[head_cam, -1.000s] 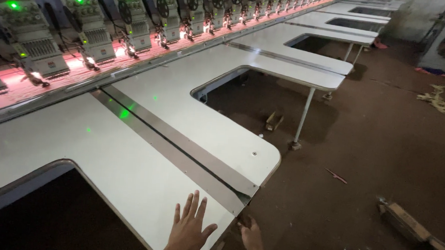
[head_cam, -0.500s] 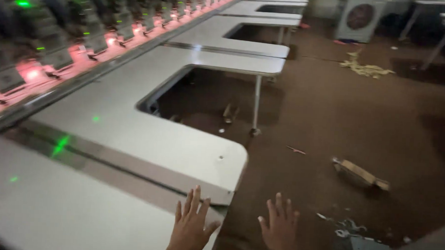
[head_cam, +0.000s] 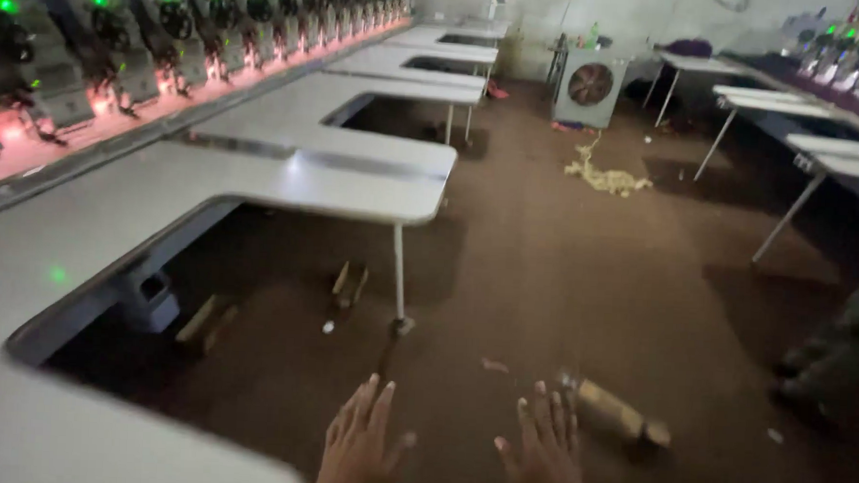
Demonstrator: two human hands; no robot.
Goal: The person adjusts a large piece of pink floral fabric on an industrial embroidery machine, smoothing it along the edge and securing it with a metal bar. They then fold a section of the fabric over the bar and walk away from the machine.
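Both of my hands show at the bottom edge of the head view, palms down, fingers spread, holding nothing. My left hand hovers just past the rounded corner of the white machine table, over the brown floor. My right hand is beside it, above the floor and close to a wooden block lying there. Neither hand touches anything.
A long row of embroidery machine heads with green and red lights runs along the left. White table sections on thin legs jut out. More tables stand at right, a fan unit at the back, yellow scraps on the floor.
The view has swung right and away from the table. My left hand has come off the white table top; both hands now hang over the floor.
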